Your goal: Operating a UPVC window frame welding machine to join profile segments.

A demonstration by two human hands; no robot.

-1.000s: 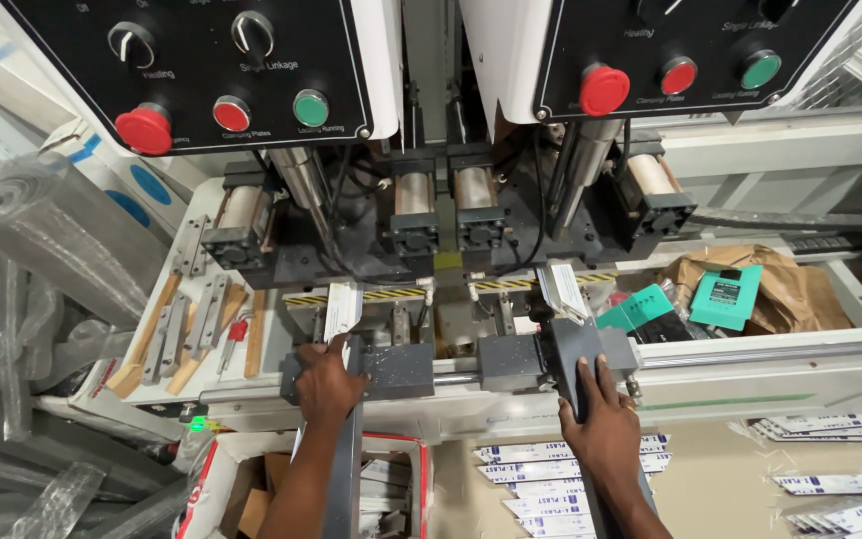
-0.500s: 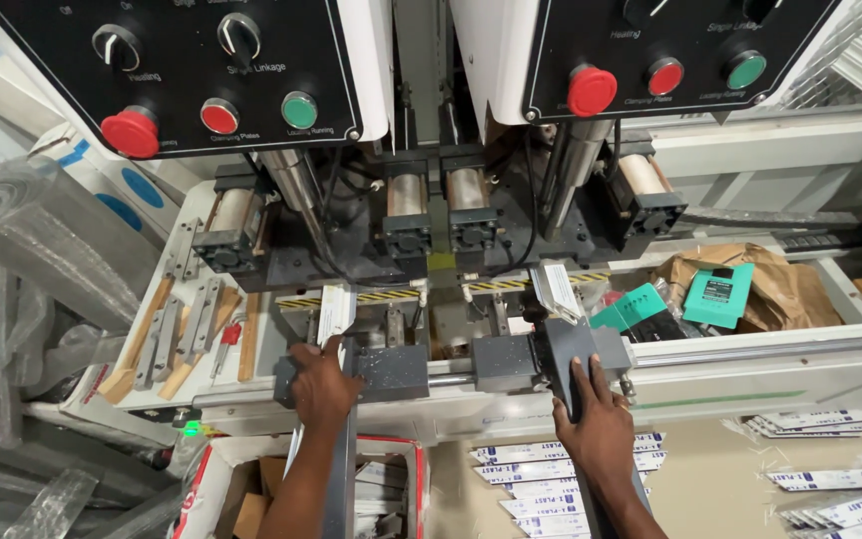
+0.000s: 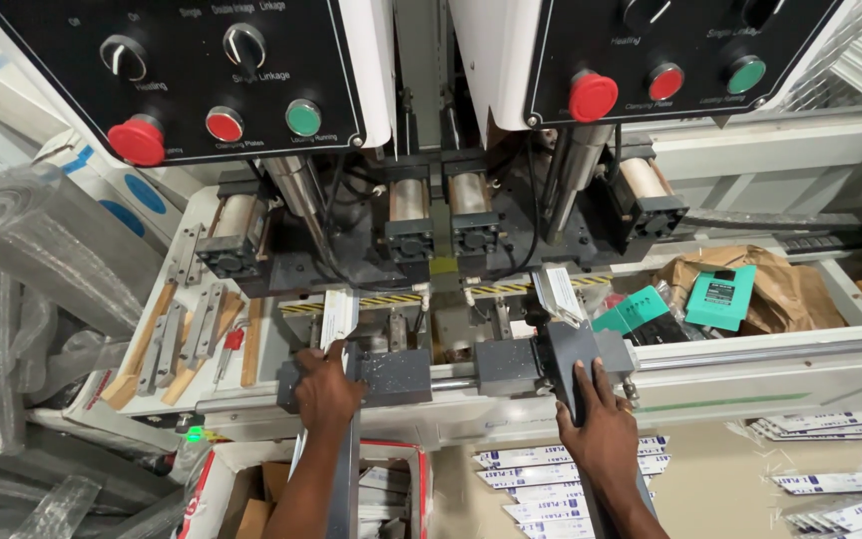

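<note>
1. Change vs. 1 s ago: negligible; both hands sit on the same two profiles in all three frames; view only shifted slightly; no new part added, none removed; judged: workpieces seated, hold phase continuing.
2. Left hand [image 3: 327, 387]: palm down, fingers curled over the long grey-white plastic profile strip [image 3: 339, 317], pressing it beside the dark grey speckled left clamp block [image 3: 391, 375]; closed grip on strip; forearm comes up from below frame.
3. Right hand [image 3: 603, 431]: laid flat, fingers extended fwd along the dark grey profile bar [image 3: 569, 351]; pressing, not wrapped; whether thumb hooks under, cannot tell.
4. Location of work: both profiles lie on the white machine surface [image 3: 750, 371], ends pointing to the centre gap under the steel cylinders [image 3: 409, 200].
5. Nearby: teal cardboard boxes [image 3: 722, 296] right; wooden and metal strips [image 3: 184, 334] left; red round push-button [image 3: 136, 141] on black control panel, untouched.
</note>
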